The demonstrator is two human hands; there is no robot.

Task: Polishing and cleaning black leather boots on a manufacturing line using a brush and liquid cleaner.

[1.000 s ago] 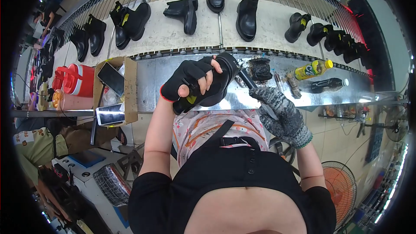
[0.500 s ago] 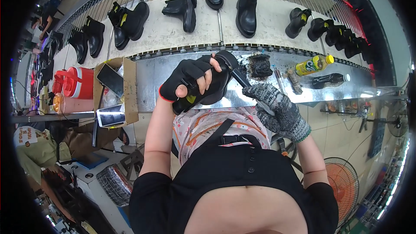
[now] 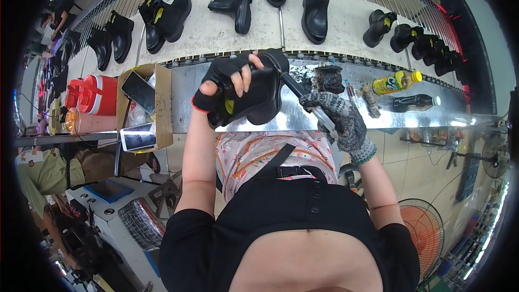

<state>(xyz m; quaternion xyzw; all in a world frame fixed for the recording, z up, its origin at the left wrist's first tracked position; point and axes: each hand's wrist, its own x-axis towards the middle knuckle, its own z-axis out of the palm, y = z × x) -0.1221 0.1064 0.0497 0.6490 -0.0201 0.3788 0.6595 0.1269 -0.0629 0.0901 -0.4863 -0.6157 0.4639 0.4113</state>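
Head view: bottles [image 3: 397,82] lay beyond the right hand [image 3: 338,119], which gripped a brush [image 3: 303,94]; the left hand [image 3: 227,84] clasped a black boot [image 3: 259,97].

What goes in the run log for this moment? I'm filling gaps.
left hand: holds black boot | right hand: holds brush against boot | over metal bench

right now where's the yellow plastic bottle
In the head view, the yellow plastic bottle lies on its side on the metal workbench, right of the right hand, just above a dark bottle.
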